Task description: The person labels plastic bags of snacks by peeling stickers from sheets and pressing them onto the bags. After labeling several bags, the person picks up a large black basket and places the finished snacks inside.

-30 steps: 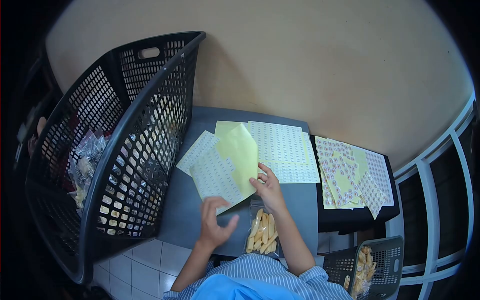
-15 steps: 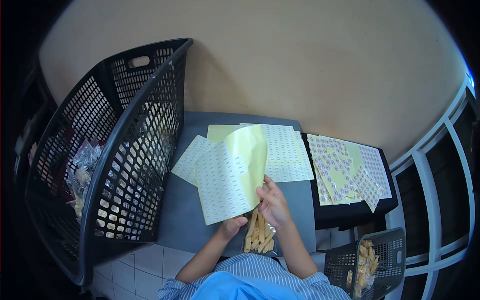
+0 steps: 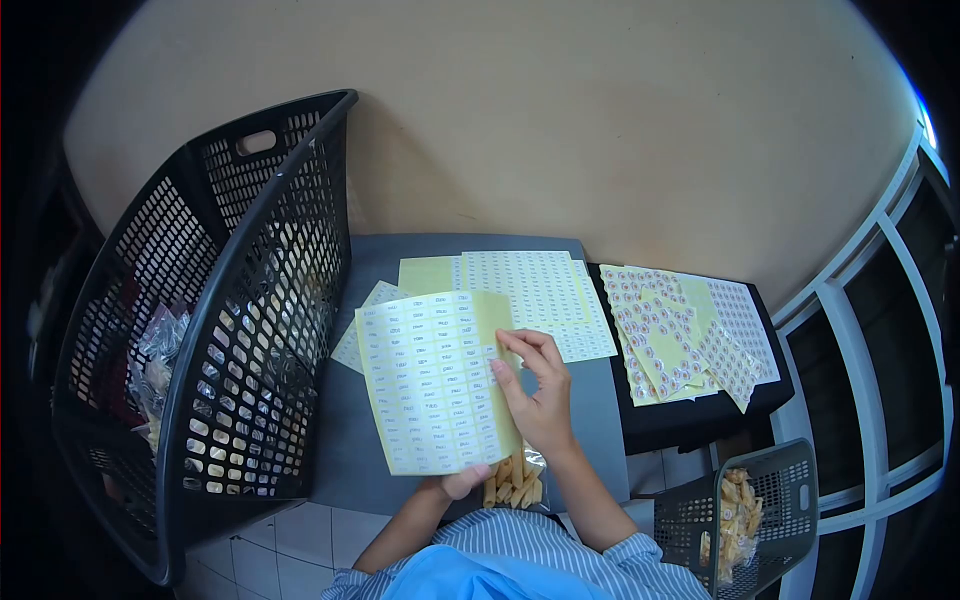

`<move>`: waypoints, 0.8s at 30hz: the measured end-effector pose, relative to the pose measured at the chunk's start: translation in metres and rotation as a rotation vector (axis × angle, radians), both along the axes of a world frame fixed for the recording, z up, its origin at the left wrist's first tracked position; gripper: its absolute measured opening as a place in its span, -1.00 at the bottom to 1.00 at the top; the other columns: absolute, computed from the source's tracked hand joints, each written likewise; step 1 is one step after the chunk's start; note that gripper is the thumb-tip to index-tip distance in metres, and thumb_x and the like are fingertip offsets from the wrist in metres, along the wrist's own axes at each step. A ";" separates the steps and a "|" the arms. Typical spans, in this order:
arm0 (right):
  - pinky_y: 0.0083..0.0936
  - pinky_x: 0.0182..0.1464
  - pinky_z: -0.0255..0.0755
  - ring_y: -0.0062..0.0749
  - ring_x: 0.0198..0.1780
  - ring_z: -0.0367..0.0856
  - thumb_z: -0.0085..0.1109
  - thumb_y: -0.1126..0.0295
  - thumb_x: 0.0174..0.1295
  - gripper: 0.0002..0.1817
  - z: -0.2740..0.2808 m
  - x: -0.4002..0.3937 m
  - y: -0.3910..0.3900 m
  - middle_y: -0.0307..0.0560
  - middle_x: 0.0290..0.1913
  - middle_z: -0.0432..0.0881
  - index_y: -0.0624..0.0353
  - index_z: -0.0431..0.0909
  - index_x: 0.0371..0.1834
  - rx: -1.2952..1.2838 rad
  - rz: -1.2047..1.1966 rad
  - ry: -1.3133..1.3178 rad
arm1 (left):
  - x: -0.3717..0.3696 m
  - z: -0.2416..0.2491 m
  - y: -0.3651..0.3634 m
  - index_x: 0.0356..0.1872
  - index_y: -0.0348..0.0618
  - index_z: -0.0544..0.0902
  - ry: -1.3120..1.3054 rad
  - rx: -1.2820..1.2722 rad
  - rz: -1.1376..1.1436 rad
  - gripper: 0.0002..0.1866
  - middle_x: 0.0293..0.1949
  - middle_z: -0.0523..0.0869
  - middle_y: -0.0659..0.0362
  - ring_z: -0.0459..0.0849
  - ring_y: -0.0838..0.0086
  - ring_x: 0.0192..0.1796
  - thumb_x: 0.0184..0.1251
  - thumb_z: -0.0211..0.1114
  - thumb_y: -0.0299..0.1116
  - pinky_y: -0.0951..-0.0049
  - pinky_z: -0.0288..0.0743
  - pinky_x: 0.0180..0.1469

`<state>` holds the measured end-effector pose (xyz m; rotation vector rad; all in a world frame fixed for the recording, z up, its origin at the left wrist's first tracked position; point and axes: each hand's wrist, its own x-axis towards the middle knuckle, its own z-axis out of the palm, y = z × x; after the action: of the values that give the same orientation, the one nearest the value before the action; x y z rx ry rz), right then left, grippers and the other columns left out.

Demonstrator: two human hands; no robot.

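A yellow-backed sheet of small printed labels (image 3: pixel 425 385) is held up in front of me, its label side facing me. My left hand (image 3: pixel 462 484) grips its bottom edge, thumb in front and fingers hidden behind. At the sheet's right edge, my right hand (image 3: pixel 540 395) has thumb and fingertips bent against the bare strip; whether a label is between them is too small to tell. Below the sheet, a clear bag of tube-shaped snacks (image 3: pixel 517 480) lies at the table's near edge, its upper part covered by the sheet and my hand.
More label sheets (image 3: pixel 525 285) lie on the grey table (image 3: pixel 590 430). On a black-covered surface at right are sheets of round stickers (image 3: pixel 660 340). A large black basket (image 3: pixel 265 215) with bagged items stands at left. A smaller basket (image 3: pixel 790 525) with snack bags is lower right.
The sheet has come down and flattened from its curled position, showing its label rows more squarely. My right hand has shifted slightly left and up along its right edge.
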<state>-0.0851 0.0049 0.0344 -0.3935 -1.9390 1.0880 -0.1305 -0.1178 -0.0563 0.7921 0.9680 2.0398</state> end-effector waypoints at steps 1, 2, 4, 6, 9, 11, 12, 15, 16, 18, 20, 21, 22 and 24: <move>-0.58 -0.18 0.32 -0.41 -0.12 0.45 0.15 0.49 -0.01 -0.69 0.002 0.000 -0.001 -0.09 -0.16 0.46 0.24 0.52 -0.13 0.000 0.003 0.002 | -0.001 0.001 -0.001 0.13 -0.34 0.21 0.036 -0.018 0.021 -0.46 0.13 0.33 0.01 0.27 0.29 0.20 0.03 -0.15 -0.41 0.34 0.09 0.23; -0.60 -0.20 0.33 -0.44 -0.16 0.46 0.15 0.50 -0.01 -0.68 0.004 0.002 -0.004 -0.09 -0.18 0.48 0.24 0.52 -0.12 -0.047 0.055 -0.008 | -0.004 0.003 -0.002 0.13 -0.34 0.21 0.068 -0.030 0.034 -0.46 0.13 0.33 0.01 0.27 0.29 0.20 0.03 -0.15 -0.41 0.34 0.09 0.23; -0.61 -0.22 0.33 -0.47 -0.19 0.48 0.16 0.50 -0.01 -0.68 0.005 0.003 -0.008 -0.10 -0.19 0.49 0.24 0.51 -0.12 -0.098 0.110 -0.020 | -0.003 0.003 -0.004 0.13 -0.35 0.21 0.143 -0.061 0.065 -0.46 0.13 0.33 0.01 0.27 0.28 0.20 0.03 -0.15 -0.42 0.34 0.10 0.22; -0.64 -0.27 0.34 -0.50 -0.26 0.50 0.16 0.50 -0.01 -0.68 0.005 0.003 -0.010 -0.10 -0.23 0.52 0.25 0.52 -0.13 -0.074 0.096 -0.032 | -0.003 0.003 -0.005 0.13 -0.35 0.22 0.209 -0.084 0.094 -0.46 0.13 0.32 0.01 0.27 0.28 0.19 0.03 -0.15 -0.42 0.34 0.10 0.22; -0.63 -0.32 0.36 -0.48 -0.30 0.53 0.18 0.50 -0.03 -0.71 0.007 0.001 -0.012 -0.07 -0.29 0.56 0.25 0.54 -0.17 0.027 0.022 0.026 | -0.004 0.003 -0.006 0.13 -0.35 0.22 0.300 -0.115 0.137 -0.47 0.13 0.32 0.01 0.27 0.28 0.19 0.04 -0.15 -0.42 0.34 0.10 0.22; -0.63 -0.32 0.39 -0.47 -0.31 0.55 0.19 0.52 -0.04 -0.72 0.008 0.001 -0.011 -0.06 -0.31 0.58 0.26 0.56 -0.20 0.028 0.024 0.033 | -0.005 0.004 -0.007 0.13 -0.35 0.22 0.356 -0.132 0.163 -0.47 0.12 0.32 0.01 0.28 0.28 0.19 0.04 -0.16 -0.42 0.34 0.11 0.22; -0.63 -0.33 0.41 -0.46 -0.33 0.56 0.21 0.54 -0.06 -0.74 0.008 0.000 -0.010 -0.04 -0.34 0.59 0.27 0.57 -0.22 0.032 0.025 0.039 | -0.006 0.004 -0.006 0.13 -0.35 0.22 0.381 -0.139 0.174 -0.47 0.12 0.32 0.01 0.28 0.28 0.19 0.04 -0.16 -0.42 0.34 0.11 0.22; -0.64 -0.28 0.45 -0.45 -0.33 0.58 0.21 0.58 -0.07 -0.76 0.007 -0.001 -0.008 -0.03 -0.37 0.60 0.28 0.57 -0.26 0.025 0.022 0.044 | -0.009 0.005 -0.007 0.13 -0.35 0.22 0.462 -0.163 0.207 -0.48 0.12 0.32 0.00 0.28 0.28 0.19 0.05 -0.16 -0.43 0.33 0.11 0.21; -0.64 -0.28 0.45 -0.45 -0.33 0.58 0.21 0.58 -0.07 -0.76 0.007 -0.001 -0.008 -0.03 -0.37 0.60 0.28 0.57 -0.26 0.025 0.021 0.044 | -0.009 0.005 -0.008 0.13 -0.35 0.22 0.487 -0.170 0.217 -0.48 0.12 0.32 0.00 0.28 0.28 0.19 0.05 -0.16 -0.43 0.33 0.11 0.21; -0.65 -0.24 0.47 -0.49 -0.31 0.58 0.20 0.60 -0.05 -0.79 0.008 -0.001 -0.007 -0.03 -0.35 0.60 0.32 0.56 -0.28 -0.076 0.055 0.032 | -0.011 0.005 -0.008 0.13 -0.35 0.22 0.537 -0.182 0.235 -0.48 0.12 0.32 0.00 0.28 0.28 0.18 0.05 -0.16 -0.43 0.33 0.12 0.21; -0.65 -0.23 0.47 -0.49 -0.31 0.58 0.19 0.60 -0.04 -0.82 0.006 -0.002 -0.006 -0.03 -0.34 0.60 0.33 0.55 -0.30 -0.149 0.074 0.023 | -0.013 0.004 -0.008 0.13 -0.35 0.22 0.586 -0.195 0.251 -0.48 0.12 0.32 0.00 0.28 0.28 0.18 0.06 -0.16 -0.43 0.33 0.12 0.21; -0.65 -0.23 0.47 -0.50 -0.31 0.58 0.18 0.60 -0.02 -0.85 0.005 -0.003 -0.005 -0.03 -0.33 0.60 0.34 0.55 -0.33 -0.221 0.092 0.015 | -0.015 0.004 -0.009 0.13 -0.35 0.22 0.610 -0.201 0.258 -0.48 0.12 0.32 0.00 0.28 0.28 0.18 0.06 -0.16 -0.43 0.33 0.12 0.21; -0.65 -0.23 0.47 -0.50 -0.31 0.58 0.18 0.60 -0.02 -0.85 0.003 -0.003 -0.005 -0.03 -0.33 0.60 0.34 0.55 -0.33 -0.222 0.092 0.013 | -0.015 0.004 -0.008 0.13 -0.35 0.22 0.634 -0.207 0.260 -0.48 0.12 0.32 0.00 0.28 0.28 0.18 0.06 -0.16 -0.44 0.33 0.12 0.21; -0.66 -0.17 0.45 -0.49 -0.26 0.57 0.13 0.60 0.03 -0.89 -0.002 -0.003 -0.004 -0.04 -0.27 0.58 0.33 0.50 -0.34 -0.373 0.168 0.029 | -0.019 0.003 -0.010 0.13 -0.36 0.23 0.668 -0.215 0.261 -0.49 0.12 0.32 0.00 0.28 0.28 0.18 0.06 -0.16 -0.44 0.33 0.13 0.20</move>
<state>-0.0881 0.0013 0.0326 -0.4181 -1.7660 1.5647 -0.1491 -0.1278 -0.0528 1.3206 1.7033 1.8543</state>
